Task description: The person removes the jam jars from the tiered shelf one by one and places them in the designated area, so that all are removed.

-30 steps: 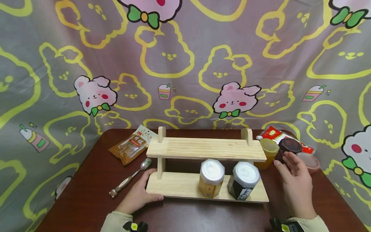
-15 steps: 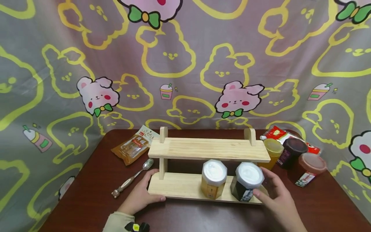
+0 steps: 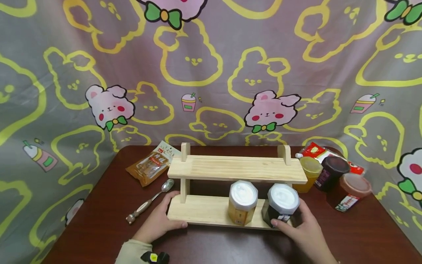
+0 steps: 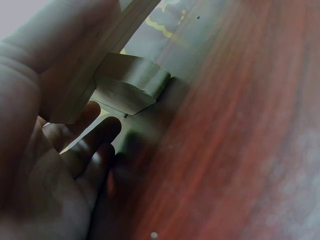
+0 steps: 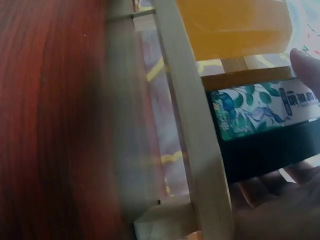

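Observation:
A two-tier wooden rack (image 3: 237, 168) stands on the dark table. My left hand (image 3: 158, 222) grips the left end of its lower shelf, thumb at the front edge; the left wrist view shows this hand's curled fingers (image 4: 95, 145) around the board. On the lower shelf's right part is a dark jar (image 3: 273, 212) with a white lid, held by my right hand (image 3: 306, 229), thumb in front and fingers on the far side. Up close in the right wrist view, the dark jar (image 5: 280, 155) has a leaf-patterned label. An amber jar (image 3: 242, 214), also white-lidded, stands left of it.
Right of the rack are a yellow jar (image 3: 308, 174), a dark purple jar (image 3: 331, 174) and a reddish jar (image 3: 351, 192), with a red-and-white packet (image 3: 318, 152) behind. Left lie a brown food packet (image 3: 150, 167) and a spoon (image 3: 150, 201). A patterned curtain (image 3: 211, 73) hangs behind.
My right hand has moved left from beside the reddish jar to the dark jar on the shelf and now holds it. The left hand keeps its grip on the rack.

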Demonstrator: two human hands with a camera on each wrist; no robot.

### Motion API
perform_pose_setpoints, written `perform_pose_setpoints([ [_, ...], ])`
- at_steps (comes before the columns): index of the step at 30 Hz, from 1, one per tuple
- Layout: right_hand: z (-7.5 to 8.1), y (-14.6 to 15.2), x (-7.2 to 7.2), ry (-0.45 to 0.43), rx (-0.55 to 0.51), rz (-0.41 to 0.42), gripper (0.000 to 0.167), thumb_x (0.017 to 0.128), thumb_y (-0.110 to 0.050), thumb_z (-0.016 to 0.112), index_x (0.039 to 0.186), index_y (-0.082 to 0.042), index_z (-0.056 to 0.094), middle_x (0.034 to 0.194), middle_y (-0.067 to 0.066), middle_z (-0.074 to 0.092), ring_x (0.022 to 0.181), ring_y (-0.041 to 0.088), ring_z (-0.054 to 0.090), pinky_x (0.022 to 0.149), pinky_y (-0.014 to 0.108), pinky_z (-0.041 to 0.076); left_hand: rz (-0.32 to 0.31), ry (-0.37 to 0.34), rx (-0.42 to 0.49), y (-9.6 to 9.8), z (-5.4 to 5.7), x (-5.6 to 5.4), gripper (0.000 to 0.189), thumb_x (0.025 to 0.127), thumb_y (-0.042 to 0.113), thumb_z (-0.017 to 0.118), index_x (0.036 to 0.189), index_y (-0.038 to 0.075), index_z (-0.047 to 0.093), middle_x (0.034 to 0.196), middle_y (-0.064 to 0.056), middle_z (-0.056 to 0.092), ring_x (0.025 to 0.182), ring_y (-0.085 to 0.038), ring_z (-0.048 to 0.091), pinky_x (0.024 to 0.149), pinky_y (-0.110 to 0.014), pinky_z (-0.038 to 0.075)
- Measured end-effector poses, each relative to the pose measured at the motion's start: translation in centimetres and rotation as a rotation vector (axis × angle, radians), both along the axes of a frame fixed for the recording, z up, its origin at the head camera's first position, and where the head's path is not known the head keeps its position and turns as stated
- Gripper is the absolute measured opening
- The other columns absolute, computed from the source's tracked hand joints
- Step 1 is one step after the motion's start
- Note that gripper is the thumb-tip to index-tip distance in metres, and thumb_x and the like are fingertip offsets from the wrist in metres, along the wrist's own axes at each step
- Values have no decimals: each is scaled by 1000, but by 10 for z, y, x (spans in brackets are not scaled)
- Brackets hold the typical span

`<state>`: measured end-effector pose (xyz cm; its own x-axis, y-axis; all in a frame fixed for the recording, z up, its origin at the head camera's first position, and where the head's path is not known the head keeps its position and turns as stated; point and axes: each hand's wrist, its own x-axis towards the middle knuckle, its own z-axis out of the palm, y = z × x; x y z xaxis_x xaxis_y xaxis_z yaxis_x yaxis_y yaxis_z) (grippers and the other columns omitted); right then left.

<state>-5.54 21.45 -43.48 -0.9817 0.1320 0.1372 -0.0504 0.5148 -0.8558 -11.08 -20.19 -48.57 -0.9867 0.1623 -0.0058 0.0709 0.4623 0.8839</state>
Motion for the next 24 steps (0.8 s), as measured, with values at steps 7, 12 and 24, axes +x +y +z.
perform_pose_setpoints([
  [7, -4, -7, -2, 30, 33, -53, 91, 69, -22, 94, 143, -4, 44, 134, 18, 57, 123, 25, 47, 105, 37, 30, 13, -12, -12, 0, 2, 0, 103, 56, 28, 99, 143, 26, 44, 126, -8, 59, 95, -19, 58, 89, -35, 43],
  [12, -4, -11, 0, 73, 52, -108, 86, 68, -21, 94, 139, -6, 48, 130, 16, 61, 118, 10, 48, 99, 26, 31, 11, -16, -15, 0, 1, -1, 103, 57, 28, 99, 143, 27, 43, 126, -9, 59, 95, -19, 58, 88, -36, 43],
  [24, -5, -9, 4, 131, -16, -181, 83, 65, -9, 94, 137, -5, 52, 128, 15, 61, 112, -5, 43, 94, 8, 26, 11, -22, -13, 0, 2, -1, 103, 57, 27, 99, 144, 27, 43, 125, -8, 59, 94, -19, 58, 88, -36, 43],
])
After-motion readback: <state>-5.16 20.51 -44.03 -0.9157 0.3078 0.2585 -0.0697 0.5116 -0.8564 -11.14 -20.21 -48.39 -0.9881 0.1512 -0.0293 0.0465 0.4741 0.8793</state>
